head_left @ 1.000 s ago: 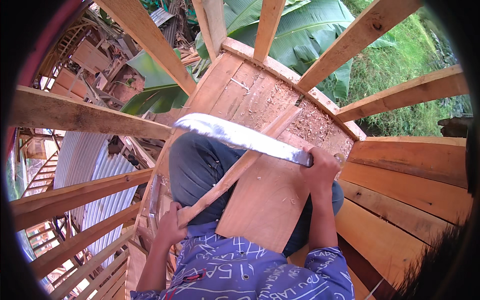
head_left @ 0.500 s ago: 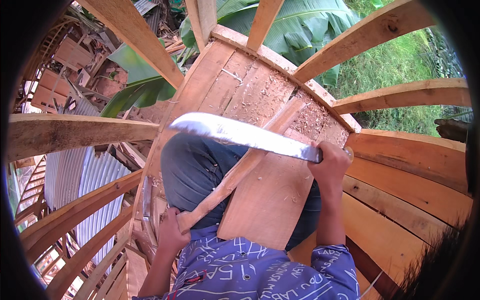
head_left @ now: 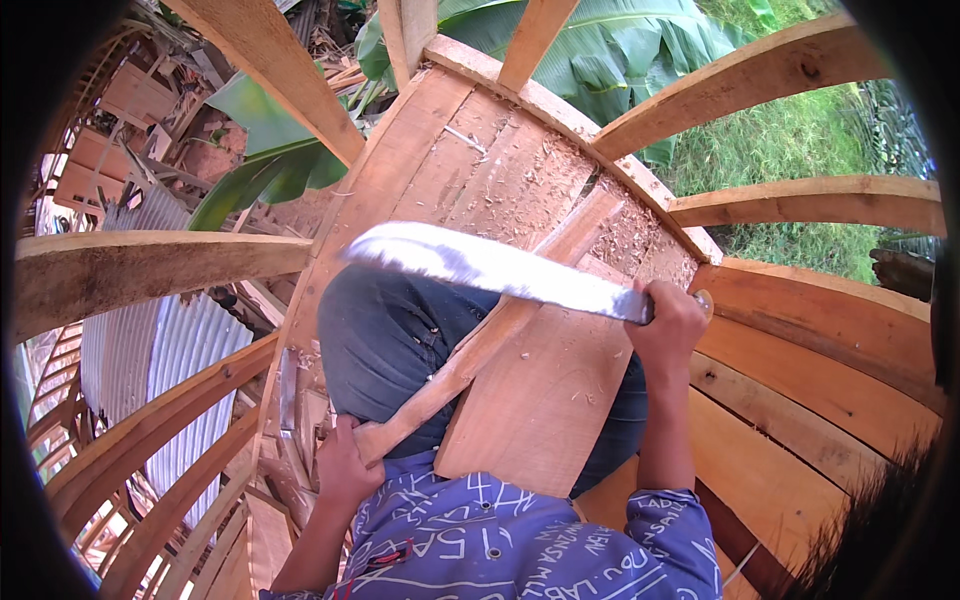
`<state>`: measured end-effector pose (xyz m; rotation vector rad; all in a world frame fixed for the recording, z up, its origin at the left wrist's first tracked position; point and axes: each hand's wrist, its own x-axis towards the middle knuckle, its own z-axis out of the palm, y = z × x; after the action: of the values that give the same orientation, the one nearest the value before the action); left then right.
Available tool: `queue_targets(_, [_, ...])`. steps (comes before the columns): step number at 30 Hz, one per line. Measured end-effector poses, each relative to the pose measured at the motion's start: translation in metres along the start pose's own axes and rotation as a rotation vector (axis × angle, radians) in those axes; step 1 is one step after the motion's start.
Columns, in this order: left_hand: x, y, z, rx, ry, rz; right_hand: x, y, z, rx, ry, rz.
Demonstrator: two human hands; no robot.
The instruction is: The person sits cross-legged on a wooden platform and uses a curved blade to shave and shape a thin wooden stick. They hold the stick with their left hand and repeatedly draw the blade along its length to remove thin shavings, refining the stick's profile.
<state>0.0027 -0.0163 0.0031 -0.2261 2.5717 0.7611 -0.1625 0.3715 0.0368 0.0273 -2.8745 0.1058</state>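
Note:
A machete (head_left: 470,265) with a broad, shiny blade is gripped by its handle in my right hand (head_left: 670,325). Its blade points left and crosses above a long wooden stick (head_left: 455,372); whether the edge touches the wood I cannot tell. My left hand (head_left: 350,460) is closed round the stick's near end, beside my left thigh. From there the stick slants away to the upper right, its far end by the shavings. Under the stick a wide wooden board (head_left: 545,400) lies across my lap, with a few chips on it.
Pale shavings (head_left: 560,160) litter the plank floor (head_left: 420,180) ahead. Upright timber posts (head_left: 310,90) and planks (head_left: 790,380) surround me. Beyond them are corrugated metal sheets (head_left: 170,350), large green leaves (head_left: 610,50) and grass (head_left: 770,140). A metal tool (head_left: 289,390) lies at the left edge.
The machete and my right hand have shifted very slightly to the right. My left hand and the stick stay almost in place; the view has moved a little.

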Motion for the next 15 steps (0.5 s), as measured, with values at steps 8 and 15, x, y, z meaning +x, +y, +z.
queue_targets(8, [0.005,0.004,0.0,0.014,-0.002,0.025,-0.008,0.007,0.012,0.088,0.017,0.119])
queue_targets(15, [0.003,0.006,-0.001,0.004,0.018,0.015,0.005,0.02,0.017,-0.013,0.082,0.116])
